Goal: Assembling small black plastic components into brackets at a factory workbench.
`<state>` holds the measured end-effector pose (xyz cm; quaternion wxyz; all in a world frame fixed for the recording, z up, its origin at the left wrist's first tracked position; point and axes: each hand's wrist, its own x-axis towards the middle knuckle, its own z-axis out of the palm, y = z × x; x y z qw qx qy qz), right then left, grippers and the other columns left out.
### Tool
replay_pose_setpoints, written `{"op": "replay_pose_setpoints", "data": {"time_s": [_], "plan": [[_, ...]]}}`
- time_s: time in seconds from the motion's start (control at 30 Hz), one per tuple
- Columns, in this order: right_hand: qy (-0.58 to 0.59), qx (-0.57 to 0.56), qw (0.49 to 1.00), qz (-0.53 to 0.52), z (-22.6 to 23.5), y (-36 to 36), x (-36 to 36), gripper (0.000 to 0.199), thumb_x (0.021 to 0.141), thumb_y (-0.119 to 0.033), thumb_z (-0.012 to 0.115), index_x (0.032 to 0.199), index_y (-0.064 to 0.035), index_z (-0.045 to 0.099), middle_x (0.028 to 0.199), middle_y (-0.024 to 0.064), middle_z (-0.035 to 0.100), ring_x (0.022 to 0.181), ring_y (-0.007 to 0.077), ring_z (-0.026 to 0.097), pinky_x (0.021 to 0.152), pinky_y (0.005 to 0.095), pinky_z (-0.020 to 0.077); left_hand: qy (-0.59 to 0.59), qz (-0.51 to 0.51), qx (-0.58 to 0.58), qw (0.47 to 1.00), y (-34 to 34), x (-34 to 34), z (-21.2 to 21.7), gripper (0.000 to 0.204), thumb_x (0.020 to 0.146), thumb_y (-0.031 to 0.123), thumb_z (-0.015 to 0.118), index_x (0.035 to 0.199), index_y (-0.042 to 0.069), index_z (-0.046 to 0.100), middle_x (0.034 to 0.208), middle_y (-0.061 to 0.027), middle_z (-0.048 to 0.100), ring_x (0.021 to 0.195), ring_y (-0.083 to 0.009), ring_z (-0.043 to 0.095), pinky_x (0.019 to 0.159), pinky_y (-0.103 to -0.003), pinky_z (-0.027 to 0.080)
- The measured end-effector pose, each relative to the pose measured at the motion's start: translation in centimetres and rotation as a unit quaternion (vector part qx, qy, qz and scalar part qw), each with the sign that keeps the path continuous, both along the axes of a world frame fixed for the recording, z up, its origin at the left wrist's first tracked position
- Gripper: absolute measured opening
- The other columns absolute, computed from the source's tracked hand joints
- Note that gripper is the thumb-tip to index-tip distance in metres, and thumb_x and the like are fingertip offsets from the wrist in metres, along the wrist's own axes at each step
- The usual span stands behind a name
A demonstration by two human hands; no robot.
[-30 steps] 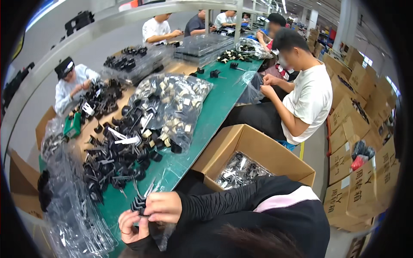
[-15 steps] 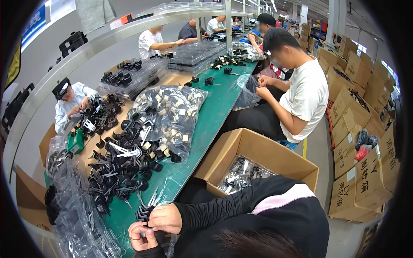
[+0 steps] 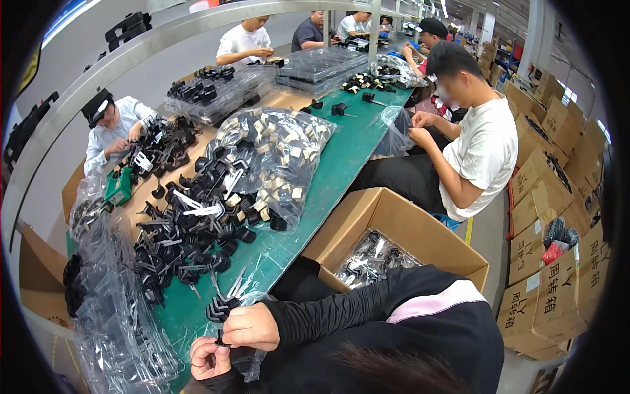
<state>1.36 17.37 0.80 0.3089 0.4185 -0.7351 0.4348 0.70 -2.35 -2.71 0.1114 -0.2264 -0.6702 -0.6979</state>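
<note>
My left hand (image 3: pixel 209 360) is closed in a pinch at the near edge of the table, with a ring on one finger. Just above it, my right hand (image 3: pixel 252 327) has its fingers curled and pressed together. Between the fingertips of both hands is a small black part (image 3: pixel 222 339), mostly hidden. Beyond my right hand lies a row of nested black parts with silver prongs (image 3: pixel 224 303), at the table edge. Farther off spreads a loose heap of black clips (image 3: pixel 177 253), with a few white pieces (image 3: pixel 203 210) among them.
A clear bag of black and cream parts (image 3: pixel 282 157) lies past the heap. Crumpled clear plastic trays (image 3: pixel 118 308) line the left. An open cardboard box (image 3: pixel 433 243) stands right of my arm. Co-workers sit along the green table (image 3: pixel 328 197), one in a white shirt (image 3: pixel 482 151) nearby.
The view has shifted slightly. My left hand has dropped a little away from my right, and the small black part now shows between the fingertips.
</note>
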Motion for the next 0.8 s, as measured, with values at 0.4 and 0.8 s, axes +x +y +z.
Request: {"op": "replay_pose_setpoints", "data": {"time_s": [0.4, 0.8], "plan": [[-0.145, -0.043, 0.988, 0.014, -1.1, -0.6, 0.5, 0.016, 0.078, -0.004, 0.064, 0.093, -0.0023, 0.059, 0.078, 0.0078, 0.059, 0.071, 0.0228, 0.059, 0.061, 0.0331, 0.0472, 0.054, 0.068, -0.127, 0.988, 1.5, 1.5, 1.7, 0.018, 0.08, 0.012, 0.066, 0.077, 0.006, 0.05, 0.088, -0.0099, 0.05, 0.077, -0.0187, 0.049, 0.073, -0.028, 0.041], [-0.667, -0.361, 0.619, 0.204, -0.8, 2.7, -2.5, 0.031, 0.092, -0.024, 0.051, 0.109, 0.0018, 0.047, 0.097, 0.0193, 0.062, 0.066, 0.0216, 0.064, 0.034, 0.0228, 0.0394, 0.17, -0.07, -0.275, 0.944, -0.9, 2.8, 0.4, 0.029, 0.071, -0.007, 0.061, 0.099, 0.004, 0.056, 0.09, -0.0114, 0.063, 0.079, -0.0283, 0.063, 0.066, -0.033, 0.052]]}}
